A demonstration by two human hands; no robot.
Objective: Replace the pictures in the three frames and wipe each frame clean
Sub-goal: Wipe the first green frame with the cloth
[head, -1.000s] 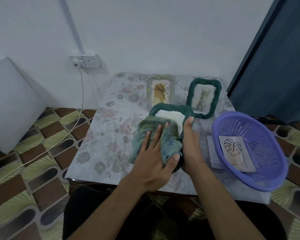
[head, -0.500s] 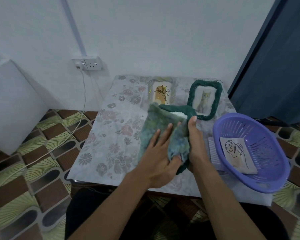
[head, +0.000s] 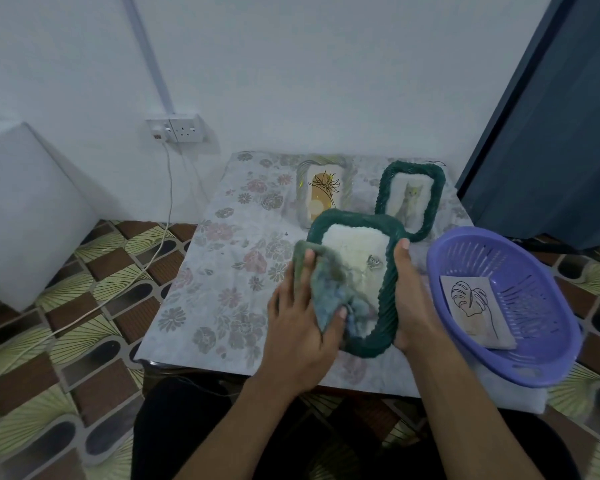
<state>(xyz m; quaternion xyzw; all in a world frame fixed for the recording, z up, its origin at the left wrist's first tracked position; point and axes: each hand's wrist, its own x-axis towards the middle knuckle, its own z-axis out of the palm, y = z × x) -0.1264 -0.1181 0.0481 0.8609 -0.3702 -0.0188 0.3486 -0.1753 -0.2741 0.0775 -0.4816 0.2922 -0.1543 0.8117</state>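
A dark green woven frame (head: 385,292) is tilted up off the flowered table (head: 222,282) in front of me. My right hand (head: 413,299) holds its right edge, thumb on the rim. My left hand (head: 298,323) grips a blue-green cloth (head: 329,289) pressed against the frame's lower left glass. The upper glass shows a pale picture. Behind it lies a light frame with a yellow plant picture (head: 323,192) and a second green frame with a cat picture (head: 411,199).
A purple plastic basket (head: 534,355) sits at the table's right edge with a leaf line drawing (head: 471,306) inside. A wall socket (head: 179,128) with a white cable (head: 163,216) is at the back left. A dark curtain hangs at the right.
The cloth has slid down from the frame's top to its lower left. More of the pale glass shows. The frame stays in my right hand.
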